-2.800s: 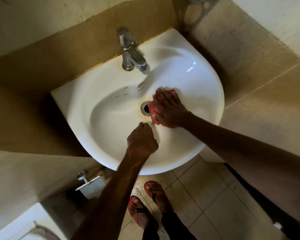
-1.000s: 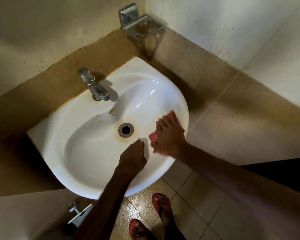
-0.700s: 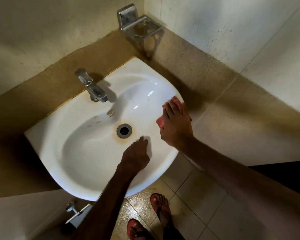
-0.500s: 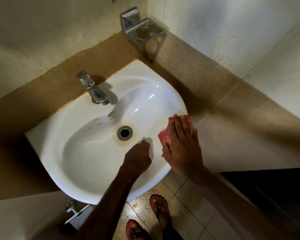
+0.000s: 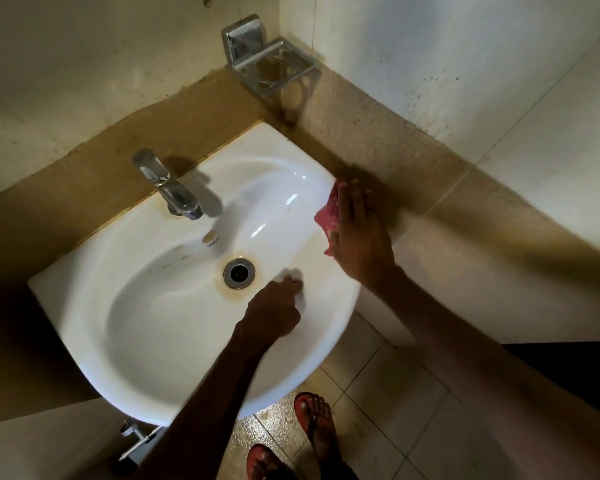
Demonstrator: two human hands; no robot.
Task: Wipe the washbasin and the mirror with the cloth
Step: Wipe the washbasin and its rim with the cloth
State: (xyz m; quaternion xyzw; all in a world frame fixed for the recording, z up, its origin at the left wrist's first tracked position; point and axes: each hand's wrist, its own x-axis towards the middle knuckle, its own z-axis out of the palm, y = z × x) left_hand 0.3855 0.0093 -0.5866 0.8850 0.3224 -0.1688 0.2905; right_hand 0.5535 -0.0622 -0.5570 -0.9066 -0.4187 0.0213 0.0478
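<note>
Washbasin: the white washbasin [image 5: 146,306] is fixed in a corner, its back edge against the brown strip of wall and its rounded front towards the person.
Cloth: the red cloth [image 5: 328,211] lies on the right rim of the washbasin, at the outer edge, partly covered by the right hand; its left part sticks out towards the bowl.
Right hand: the right hand [image 5: 359,237] lies flat with fingers stretched out, palm pressing the cloth down on the rim; it is spread rather than curled around the cloth.
Left hand: the left hand [image 5: 272,315] is curled into a loose fist and rests inside the bowl, just right of the drain, knuckles up; it grips nothing that can be seen.
Drain: the metal drain [image 5: 239,273] sits at the bottom of the bowl, with a brownish ring of stain around it.
Tap: the metal tap [image 5: 168,187] stands on the back ledge, its spout pointing over the bowl.
Soap holder: a metal soap holder [image 5: 269,60] is mounted on the wall above the corner.
Floor: a tiled floor [image 5: 378,403] shows below the front rim, with two feet in red sandals [image 5: 314,420] on it.
Mirror: out of view.
</note>
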